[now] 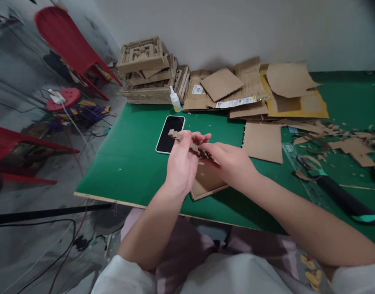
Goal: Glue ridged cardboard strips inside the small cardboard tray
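Cardboard strip (194,147) in both hands, phone (167,141) beside

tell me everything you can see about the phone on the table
The phone lies flat, screen up, on the green tabletop. It is a rounded rectangle with a pale rim around a dark screen that shows nothing lit. It sits at a slant, nearer the person than the white bottle. The cardboard strip and left hand hide part of its right side; whether either touches it is unclear.

green tabletop (129,163) | black phone screen (168,139), white rim | red chairs (63,36) | brown cardboard (262,141) | white bottle (175,100)
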Demonstrator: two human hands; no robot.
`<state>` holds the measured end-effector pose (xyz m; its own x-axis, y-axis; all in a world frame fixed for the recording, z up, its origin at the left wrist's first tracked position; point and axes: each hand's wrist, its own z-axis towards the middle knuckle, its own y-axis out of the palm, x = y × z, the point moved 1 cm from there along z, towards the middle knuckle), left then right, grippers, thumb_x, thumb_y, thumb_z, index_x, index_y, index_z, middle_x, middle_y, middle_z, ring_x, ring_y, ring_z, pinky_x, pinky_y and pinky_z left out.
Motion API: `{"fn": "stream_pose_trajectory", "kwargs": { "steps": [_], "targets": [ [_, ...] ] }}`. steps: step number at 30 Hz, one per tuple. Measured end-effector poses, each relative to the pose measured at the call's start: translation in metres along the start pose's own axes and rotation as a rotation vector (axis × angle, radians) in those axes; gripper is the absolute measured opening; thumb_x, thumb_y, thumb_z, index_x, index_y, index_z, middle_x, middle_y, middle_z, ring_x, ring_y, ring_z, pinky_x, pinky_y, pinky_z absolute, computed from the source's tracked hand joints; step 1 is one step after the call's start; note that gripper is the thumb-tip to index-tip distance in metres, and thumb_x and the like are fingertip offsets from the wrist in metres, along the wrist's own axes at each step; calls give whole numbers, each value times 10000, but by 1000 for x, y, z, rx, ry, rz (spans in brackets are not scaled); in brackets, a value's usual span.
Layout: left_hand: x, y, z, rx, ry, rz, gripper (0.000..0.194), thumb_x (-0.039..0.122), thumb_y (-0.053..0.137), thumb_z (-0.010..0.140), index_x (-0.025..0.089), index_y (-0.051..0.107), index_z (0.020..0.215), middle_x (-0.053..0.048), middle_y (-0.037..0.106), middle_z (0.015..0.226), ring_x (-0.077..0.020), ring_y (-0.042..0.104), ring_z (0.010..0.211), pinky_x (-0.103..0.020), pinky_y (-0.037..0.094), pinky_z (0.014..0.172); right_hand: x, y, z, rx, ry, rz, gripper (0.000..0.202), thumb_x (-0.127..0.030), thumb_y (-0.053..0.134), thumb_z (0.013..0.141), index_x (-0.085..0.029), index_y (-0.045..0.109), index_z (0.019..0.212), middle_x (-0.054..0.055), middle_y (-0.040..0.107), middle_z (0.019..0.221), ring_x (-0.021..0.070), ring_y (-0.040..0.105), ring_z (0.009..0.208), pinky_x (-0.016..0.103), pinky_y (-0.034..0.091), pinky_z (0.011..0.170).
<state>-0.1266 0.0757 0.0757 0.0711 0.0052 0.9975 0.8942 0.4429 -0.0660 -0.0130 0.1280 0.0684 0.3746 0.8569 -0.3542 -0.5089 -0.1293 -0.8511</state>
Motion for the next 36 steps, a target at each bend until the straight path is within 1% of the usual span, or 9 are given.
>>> {"fn": "stream_pose_trajectory", "kwargs": {
  "steps": [3,6,7,10,12,16,21,24,36],
  "targets": [
    [4,-15,-1,-14,74,-27,164,365,361,898,236,421,979,-27,599,1062,-157,569,1054,-306,482,848,10,-14,-6,-36,16,-27,262,-257,417,896,-209,586,1091,35,684,943,161,632,783,248,446,624],
    [20,-39,-7,111,230,42,200,289,508,837,264,468,1032,-6,575,1107,-147,556,1055,-287,465,874,25,-26,-23,-171,-24,32,233,-246,451,882,-222,619,1042,11,690,936,143,630,785,236,447,630],
    [26,-47,-11,108,257,98,215,275,521,832,271,485,1044,-2,583,1080,-145,567,1024,-283,470,858,30,-27,-30,-237,-63,48,234,-228,455,879,-218,626,1038,16,689,940,148,628,810,242,451,654],
    [42,-63,-25,-15,267,407,135,269,551,819,257,582,950,0,625,933,-147,599,872,-267,483,774,40,-26,-48,-372,-130,68,228,-225,459,879,-216,654,998,32,689,863,152,613,801,252,446,660],
    [46,-66,-32,-176,258,686,105,300,535,824,252,623,854,-1,642,897,-162,597,835,-273,475,749,41,-22,-53,-405,-162,66,226,-249,462,883,-225,661,989,37,687,847,154,606,791,269,436,686],
    [33,-65,-35,-516,236,973,200,351,459,856,273,643,862,12,653,931,-170,593,874,-267,447,765,39,-17,-54,-393,-208,19,240,-276,448,894,-223,667,975,44,686,833,162,600,784,303,409,722],
    [13,-56,-30,-780,204,1058,216,284,437,867,262,652,873,14,655,876,-152,596,822,-248,413,711,37,-15,-55,-411,-242,-38,224,-262,461,888,-232,675,945,33,683,827,163,589,776,319,391,755],
    [9,-48,-29,-854,165,1044,228,286,440,862,243,661,825,-3,655,828,-162,595,804,-250,399,690,36,-16,-55,-418,-246,-51,222,-259,462,886,-243,677,942,24,684,818,164,591,772,330,386,778],
    [4,-39,-32,-958,145,1099,207,242,438,869,213,604,748,5,618,756,-146,559,726,-253,327,606,37,-14,-59,-439,-228,-46,222,-239,460,885,-258,677,924,11,695,857,161,616,810,380,350,892]
  ]
}}
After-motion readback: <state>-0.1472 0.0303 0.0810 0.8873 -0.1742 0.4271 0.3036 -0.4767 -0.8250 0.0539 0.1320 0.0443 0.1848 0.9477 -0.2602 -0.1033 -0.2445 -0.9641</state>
